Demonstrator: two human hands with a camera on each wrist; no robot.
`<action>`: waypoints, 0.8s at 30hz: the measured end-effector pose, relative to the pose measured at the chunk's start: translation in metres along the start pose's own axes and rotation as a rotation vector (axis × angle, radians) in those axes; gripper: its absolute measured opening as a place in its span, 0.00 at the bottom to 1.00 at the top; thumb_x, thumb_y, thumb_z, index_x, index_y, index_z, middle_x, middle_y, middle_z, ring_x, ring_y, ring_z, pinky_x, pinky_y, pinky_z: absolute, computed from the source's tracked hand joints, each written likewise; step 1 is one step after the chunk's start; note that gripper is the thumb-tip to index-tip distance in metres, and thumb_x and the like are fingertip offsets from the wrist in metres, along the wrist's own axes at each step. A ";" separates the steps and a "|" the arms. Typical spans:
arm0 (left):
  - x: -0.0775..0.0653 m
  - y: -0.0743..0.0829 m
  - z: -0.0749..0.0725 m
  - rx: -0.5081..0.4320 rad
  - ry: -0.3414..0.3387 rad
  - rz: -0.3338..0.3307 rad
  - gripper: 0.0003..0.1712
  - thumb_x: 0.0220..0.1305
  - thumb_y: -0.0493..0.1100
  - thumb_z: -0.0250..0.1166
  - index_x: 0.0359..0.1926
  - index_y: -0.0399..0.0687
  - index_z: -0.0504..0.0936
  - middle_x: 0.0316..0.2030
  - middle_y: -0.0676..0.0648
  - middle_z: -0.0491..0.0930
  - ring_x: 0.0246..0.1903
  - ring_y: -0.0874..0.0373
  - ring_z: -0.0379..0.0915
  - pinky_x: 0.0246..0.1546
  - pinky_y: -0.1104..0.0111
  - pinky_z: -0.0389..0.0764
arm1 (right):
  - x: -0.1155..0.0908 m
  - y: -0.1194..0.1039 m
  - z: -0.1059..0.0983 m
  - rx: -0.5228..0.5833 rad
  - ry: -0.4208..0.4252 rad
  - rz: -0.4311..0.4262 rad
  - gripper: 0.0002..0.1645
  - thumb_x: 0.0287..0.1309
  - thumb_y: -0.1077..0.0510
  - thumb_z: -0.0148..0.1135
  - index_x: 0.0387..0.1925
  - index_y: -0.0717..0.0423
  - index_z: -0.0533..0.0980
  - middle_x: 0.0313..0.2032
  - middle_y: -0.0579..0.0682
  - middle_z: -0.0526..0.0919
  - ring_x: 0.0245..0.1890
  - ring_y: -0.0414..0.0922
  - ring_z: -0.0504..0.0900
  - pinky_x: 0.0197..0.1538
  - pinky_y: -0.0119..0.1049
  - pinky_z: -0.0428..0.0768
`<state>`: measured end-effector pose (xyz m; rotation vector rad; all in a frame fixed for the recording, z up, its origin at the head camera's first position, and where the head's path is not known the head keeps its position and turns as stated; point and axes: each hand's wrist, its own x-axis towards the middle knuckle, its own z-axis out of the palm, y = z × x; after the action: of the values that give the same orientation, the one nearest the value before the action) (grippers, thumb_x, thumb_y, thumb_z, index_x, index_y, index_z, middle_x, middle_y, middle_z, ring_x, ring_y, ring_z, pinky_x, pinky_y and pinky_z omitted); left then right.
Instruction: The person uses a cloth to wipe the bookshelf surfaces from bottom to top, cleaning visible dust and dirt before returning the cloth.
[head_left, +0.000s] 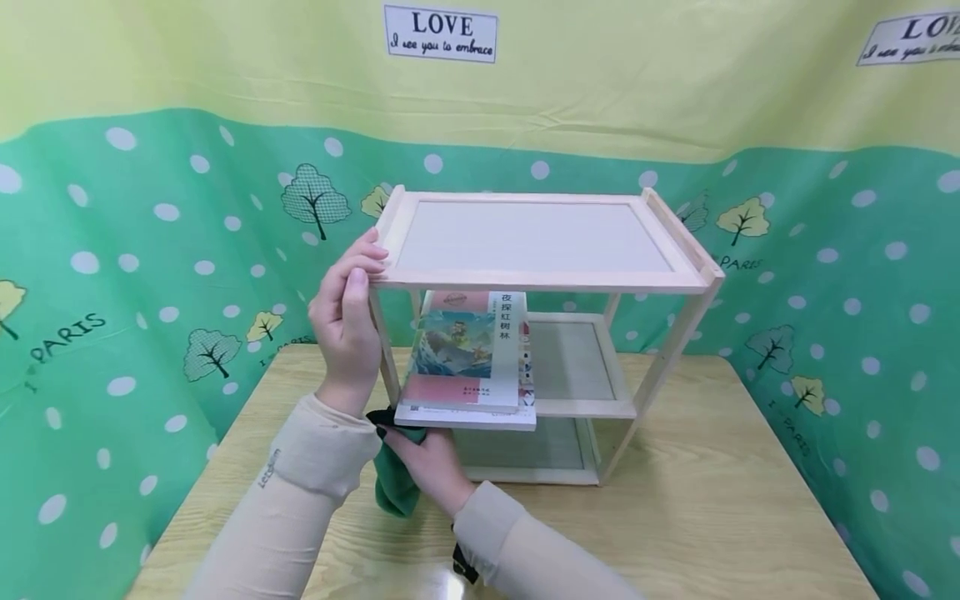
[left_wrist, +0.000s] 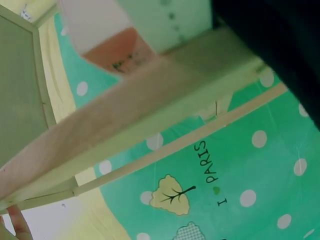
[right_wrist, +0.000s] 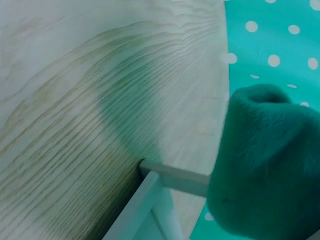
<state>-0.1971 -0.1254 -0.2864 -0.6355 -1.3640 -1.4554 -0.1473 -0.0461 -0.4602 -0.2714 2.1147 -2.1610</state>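
Observation:
A pale wooden three-tier shelf [head_left: 540, 237] stands on the table. My left hand [head_left: 348, 321] holds its upper left corner, fingers over the side rail and thumb near the front edge. A few fingertips [left_wrist: 17, 222] of that hand show at the lower left of the left wrist view. Lower down, my right hand [head_left: 435, 467] grips a green cloth [head_left: 396, 479] by the front left post, just below the middle tier. In the right wrist view the folded cloth [right_wrist: 265, 165] hangs beside the shelf frame [right_wrist: 177, 177]; the right fingers are hidden there.
Stacked books [head_left: 461, 350] lie on the middle tier at the left, jutting past its front edge. Beneath is the bottom tier [head_left: 517, 446]. The wood-grain table [head_left: 697, 500] extends around the shelf, with a patterned curtain [head_left: 225, 167] behind and at both sides.

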 end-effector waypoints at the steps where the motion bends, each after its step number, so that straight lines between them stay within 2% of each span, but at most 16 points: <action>1: 0.000 0.000 0.000 -0.003 0.006 -0.001 0.15 0.65 0.33 0.47 0.32 0.22 0.75 0.41 0.57 0.85 0.60 0.47 0.77 0.68 0.51 0.71 | 0.001 0.000 0.002 0.011 0.000 -0.006 0.30 0.61 0.48 0.67 0.61 0.51 0.70 0.54 0.47 0.80 0.49 0.38 0.79 0.57 0.33 0.78; 8: 0.000 0.000 0.000 -0.005 -0.002 0.008 0.15 0.65 0.33 0.47 0.32 0.22 0.74 0.41 0.57 0.85 0.60 0.46 0.77 0.68 0.51 0.72 | 0.010 0.002 0.003 -0.037 0.021 -0.061 0.30 0.60 0.46 0.67 0.60 0.49 0.69 0.56 0.44 0.79 0.55 0.38 0.76 0.63 0.34 0.74; 16: 0.001 -0.001 0.000 -0.010 -0.010 0.017 0.15 0.65 0.33 0.47 0.32 0.23 0.75 0.41 0.58 0.85 0.60 0.47 0.77 0.68 0.51 0.71 | 0.014 0.008 -0.001 -0.046 -0.005 -0.060 0.23 0.62 0.45 0.66 0.52 0.51 0.71 0.44 0.44 0.79 0.40 0.36 0.76 0.52 0.30 0.77; 21: 0.001 -0.002 -0.002 -0.004 -0.012 0.018 0.15 0.65 0.33 0.47 0.32 0.23 0.75 0.42 0.58 0.85 0.60 0.47 0.77 0.68 0.51 0.71 | 0.015 0.010 -0.001 -0.074 -0.017 -0.046 0.27 0.62 0.45 0.65 0.56 0.52 0.69 0.48 0.46 0.79 0.44 0.37 0.77 0.55 0.33 0.77; 24: 0.001 -0.001 -0.002 0.009 -0.012 0.017 0.15 0.65 0.34 0.47 0.32 0.23 0.75 0.42 0.58 0.85 0.60 0.48 0.77 0.68 0.51 0.72 | 0.013 0.016 -0.002 -0.135 -0.023 -0.009 0.34 0.63 0.44 0.64 0.63 0.54 0.66 0.56 0.49 0.77 0.52 0.42 0.76 0.61 0.39 0.75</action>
<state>-0.1979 -0.1281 -0.2868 -0.6501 -1.3705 -1.4335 -0.1607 -0.0475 -0.4753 -0.3162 2.2543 -2.0116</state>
